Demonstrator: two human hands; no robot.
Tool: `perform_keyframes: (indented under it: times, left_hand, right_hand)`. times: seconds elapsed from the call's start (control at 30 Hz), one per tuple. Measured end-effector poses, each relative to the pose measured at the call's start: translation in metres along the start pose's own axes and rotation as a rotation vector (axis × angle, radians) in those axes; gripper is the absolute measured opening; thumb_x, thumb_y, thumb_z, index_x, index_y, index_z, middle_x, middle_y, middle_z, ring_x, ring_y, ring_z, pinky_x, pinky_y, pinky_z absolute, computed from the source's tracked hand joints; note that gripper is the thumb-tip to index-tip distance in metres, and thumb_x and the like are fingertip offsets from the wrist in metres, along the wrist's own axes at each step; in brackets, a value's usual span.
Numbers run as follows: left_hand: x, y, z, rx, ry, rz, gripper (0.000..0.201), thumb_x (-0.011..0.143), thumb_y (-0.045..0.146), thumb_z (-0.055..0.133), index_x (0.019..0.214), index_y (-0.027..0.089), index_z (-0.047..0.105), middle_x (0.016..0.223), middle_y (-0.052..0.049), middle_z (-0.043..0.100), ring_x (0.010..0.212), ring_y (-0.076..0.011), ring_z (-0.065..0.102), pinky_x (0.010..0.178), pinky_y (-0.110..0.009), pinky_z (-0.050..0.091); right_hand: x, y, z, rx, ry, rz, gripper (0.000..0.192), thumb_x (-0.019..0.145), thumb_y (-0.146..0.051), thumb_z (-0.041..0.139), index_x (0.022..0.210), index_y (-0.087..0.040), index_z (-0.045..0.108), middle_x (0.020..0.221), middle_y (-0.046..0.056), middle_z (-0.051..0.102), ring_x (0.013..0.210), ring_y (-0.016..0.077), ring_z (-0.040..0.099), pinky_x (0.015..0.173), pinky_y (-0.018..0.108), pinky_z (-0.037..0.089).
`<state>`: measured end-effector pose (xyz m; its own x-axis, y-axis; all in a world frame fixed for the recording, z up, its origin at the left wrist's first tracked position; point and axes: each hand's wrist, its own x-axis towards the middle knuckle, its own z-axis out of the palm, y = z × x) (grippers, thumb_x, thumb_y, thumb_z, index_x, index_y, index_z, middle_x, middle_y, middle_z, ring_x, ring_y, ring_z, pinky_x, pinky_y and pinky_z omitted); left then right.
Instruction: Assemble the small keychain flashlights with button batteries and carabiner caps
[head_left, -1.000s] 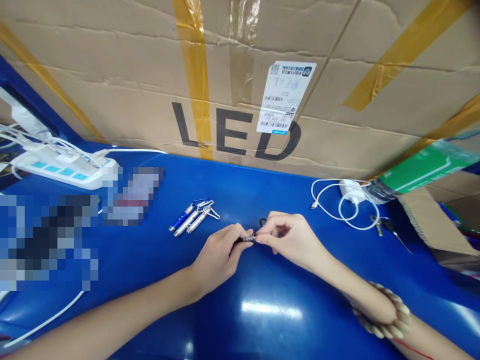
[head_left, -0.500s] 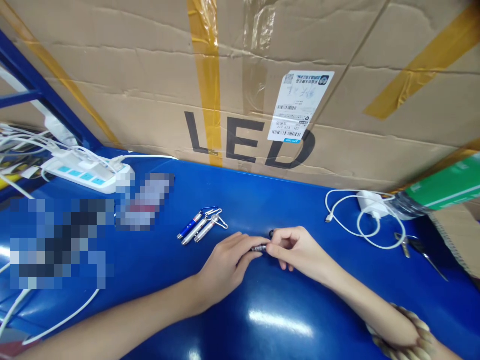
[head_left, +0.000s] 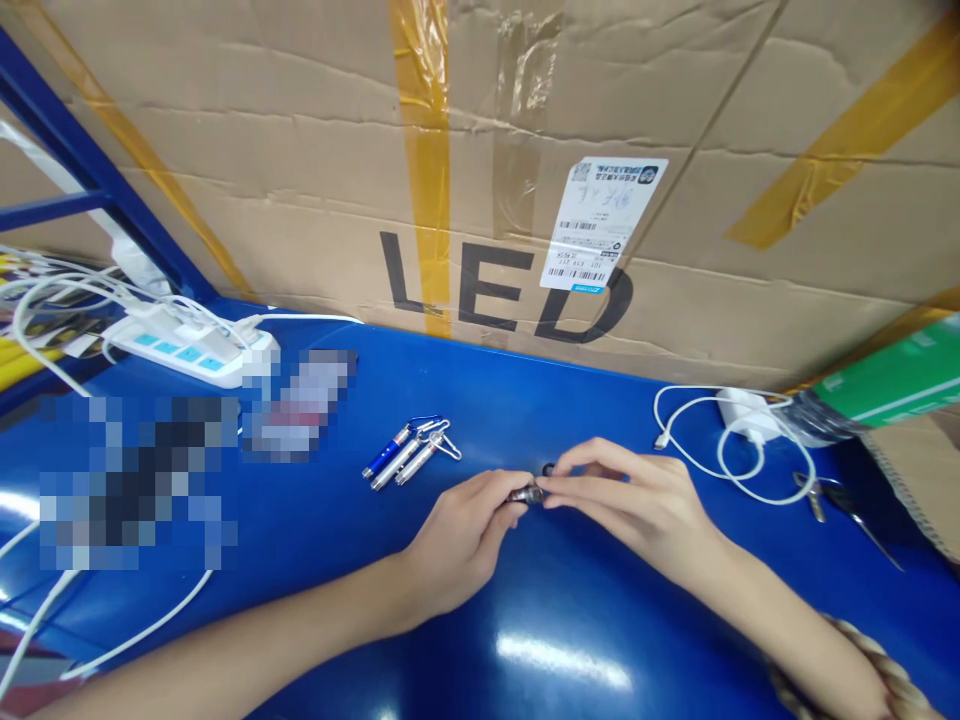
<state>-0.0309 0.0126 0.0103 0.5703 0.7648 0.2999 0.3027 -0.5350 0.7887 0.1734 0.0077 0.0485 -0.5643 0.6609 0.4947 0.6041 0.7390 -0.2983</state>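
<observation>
Both hands pinch one small keychain flashlight (head_left: 527, 493) low over the blue bench (head_left: 525, 600): left hand (head_left: 461, 535) fingers closed on its body, right hand (head_left: 637, 500) fingers closed on its end. Step in hand appears to be assembly; further twisting requires a steady grip.

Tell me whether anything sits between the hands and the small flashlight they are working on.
Nothing does: the left hand and right hand both pinch the small flashlight directly. Three keychain flashlights lie apart, to the left.
</observation>
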Motion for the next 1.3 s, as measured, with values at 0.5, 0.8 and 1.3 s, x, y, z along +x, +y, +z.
perform_keyframes:
  times: [0.5, 0.8, 1.3]
  left_hand:
    - [-0.002, 0.001, 0.002, 0.013, -0.148, 0.056, 0.019, 0.09, 0.011, 0.034, 0.087, 0.016, 0.052, 0.074, -0.003, 0.058, 0.066, -0.0163, 0.054, 0.062, -0.025, 0.042]
    - [-0.005, -0.002, 0.008, -0.002, -0.093, 0.049, 0.014, 0.088, 0.01, 0.039, 0.078, 0.02, 0.042, 0.07, 0.0, 0.054, 0.061, -0.0146, 0.054, 0.059, -0.024, 0.043]
    - [-0.001, -0.02, 0.01, 0.121, 0.07, 0.197, 0.013, 0.091, 0.013, 0.044, 0.08, 0.018, 0.05, 0.071, -0.003, 0.059, 0.064, -0.0157, 0.054, 0.06, -0.027, 0.046]
  right_hand:
    - [-0.004, -0.005, -0.001, 0.108, -0.116, 0.043, 0.02, 0.091, -0.024, 0.052, 0.081, -0.022, 0.069, 0.08, 0.0, 0.063, 0.056, 0.0065, 0.057, 0.051, 0.019, 0.039]
    - [0.003, -0.011, 0.003, 0.374, -0.2, 0.518, 0.007, 0.069, -0.02, 0.075, 0.063, -0.021, 0.071, 0.064, -0.002, 0.06, 0.056, 0.0095, 0.054, 0.049, 0.02, 0.039]
    - [0.007, -0.011, 0.016, 0.639, -0.135, 0.699, 0.019, 0.07, -0.021, 0.065, 0.053, -0.016, 0.059, 0.059, -0.002, 0.052, 0.049, 0.008, 0.046, 0.044, 0.022, 0.036]
